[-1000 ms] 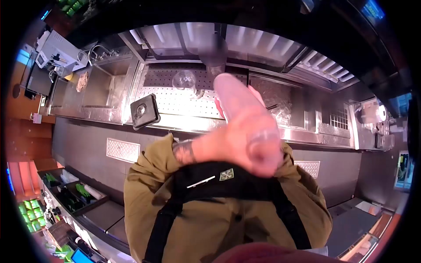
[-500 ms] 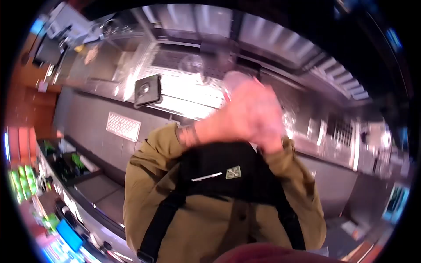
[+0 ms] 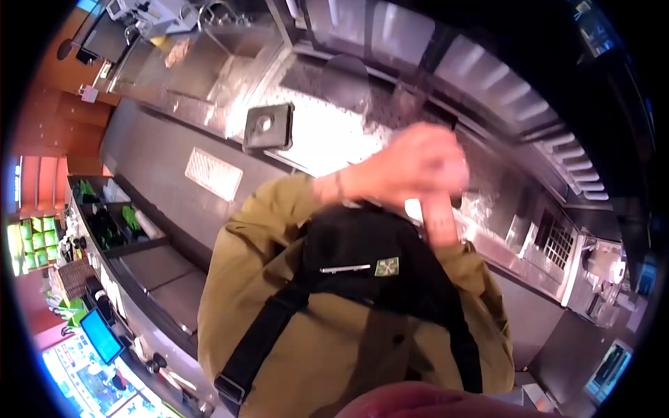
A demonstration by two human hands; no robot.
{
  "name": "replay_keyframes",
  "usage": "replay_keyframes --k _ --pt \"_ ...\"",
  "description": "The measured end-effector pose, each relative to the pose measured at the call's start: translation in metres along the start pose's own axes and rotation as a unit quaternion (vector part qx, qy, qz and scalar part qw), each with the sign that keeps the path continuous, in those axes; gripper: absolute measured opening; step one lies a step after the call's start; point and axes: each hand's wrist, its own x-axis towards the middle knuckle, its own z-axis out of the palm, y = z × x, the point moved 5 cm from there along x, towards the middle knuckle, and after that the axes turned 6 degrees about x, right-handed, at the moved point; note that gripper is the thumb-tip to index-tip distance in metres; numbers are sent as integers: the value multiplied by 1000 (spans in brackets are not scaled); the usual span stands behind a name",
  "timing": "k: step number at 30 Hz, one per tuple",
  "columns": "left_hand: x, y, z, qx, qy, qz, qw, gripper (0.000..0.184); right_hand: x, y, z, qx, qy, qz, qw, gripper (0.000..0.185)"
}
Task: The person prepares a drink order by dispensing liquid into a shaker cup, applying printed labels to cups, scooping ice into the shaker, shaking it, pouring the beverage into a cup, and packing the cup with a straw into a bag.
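My left hand point(image 3: 414, 164) is in front of my chest, above the steel counter's edge, its fingers closed and blurred. Against it and partly behind it, my right hand point(image 3: 449, 182) rises from the lower right, its fingers mostly covered. The two hands are clasped round something, but it is hidden between them and too smeared to make out. Beyond them lies a brightly lit perforated drain tray point(image 3: 313, 129). A black square item point(image 3: 270, 127) with a round centre rests on the tray's left front edge.
A sink basin point(image 3: 202, 70) and a white machine point(image 3: 157, 14) are at the upper left. Ice-like clear pieces point(image 3: 481, 205) lie in a well to the right. Lower left, a back counter holds a lit screen point(image 3: 101, 336) and an open bin point(image 3: 115, 216). A floor mat point(image 3: 214, 173) shows below.
The view has turned, and the black item appears further right. The pale elongated vessel seen between my hands earlier is now hidden. My hands have drawn into a more compact clasp.
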Motion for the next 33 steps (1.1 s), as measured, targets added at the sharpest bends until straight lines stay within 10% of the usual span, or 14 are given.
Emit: replay_keyframes --k 5,16,24,29,33 --pt "-33 -5 -14 -162 -61 -162 971 57 -1 38 15 -144 120 -77 979 62" --pt "-53 -88 -14 -36 84 -99 991 41 19 107 -9 -349 334 -109 869 70" --pt "-45 -106 -12 -51 56 -84 994 35 36 77 4 -235 42 -72 968 109" --pt "-48 -105 -14 -39 84 -99 991 34 55 90 19 -266 77 -4 961 115" --pt "-57 -108 -25 -3 178 -191 965 32 45 93 25 -373 217 -157 889 108"
